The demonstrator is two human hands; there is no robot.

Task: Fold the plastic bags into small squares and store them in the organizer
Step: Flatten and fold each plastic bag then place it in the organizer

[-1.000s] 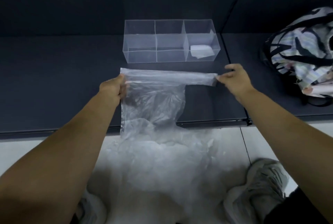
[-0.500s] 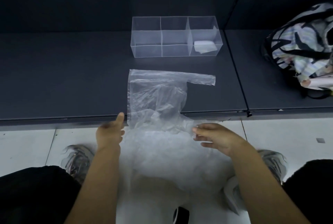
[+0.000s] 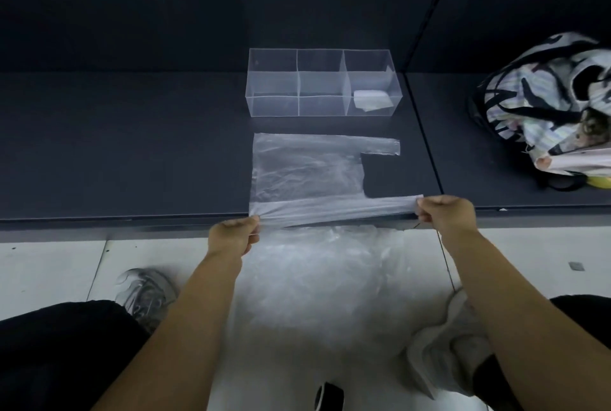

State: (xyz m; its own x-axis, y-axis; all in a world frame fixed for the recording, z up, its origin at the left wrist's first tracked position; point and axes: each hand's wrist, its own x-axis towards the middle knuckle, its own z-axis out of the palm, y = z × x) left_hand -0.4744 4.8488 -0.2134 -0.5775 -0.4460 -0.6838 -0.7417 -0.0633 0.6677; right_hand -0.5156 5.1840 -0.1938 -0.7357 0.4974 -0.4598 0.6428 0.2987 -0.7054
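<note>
A clear plastic bag (image 3: 304,172) lies flat on the dark shelf (image 3: 132,152), its far handle strip pointing right. My left hand (image 3: 233,237) pinches the bag's near left corner at the shelf's front edge. My right hand (image 3: 444,215) pinches the end of the near handle strip, and the strip is stretched taut between both hands. Behind the bag stands the clear organizer (image 3: 324,83) with several compartments. One folded white bag (image 3: 372,99) lies in its right compartment.
A heap of clear plastic bags (image 3: 324,281) lies on the white floor below the shelf, between my shoes (image 3: 147,291). A patterned fabric bag (image 3: 555,106) sits on the shelf at the right. A seam (image 3: 426,146) divides the shelf panels.
Both hands left the far edge, dropped to the hanging part below the shelf, then lifted the near edge and handle up to the shelf's front edge, stretching it flat.
</note>
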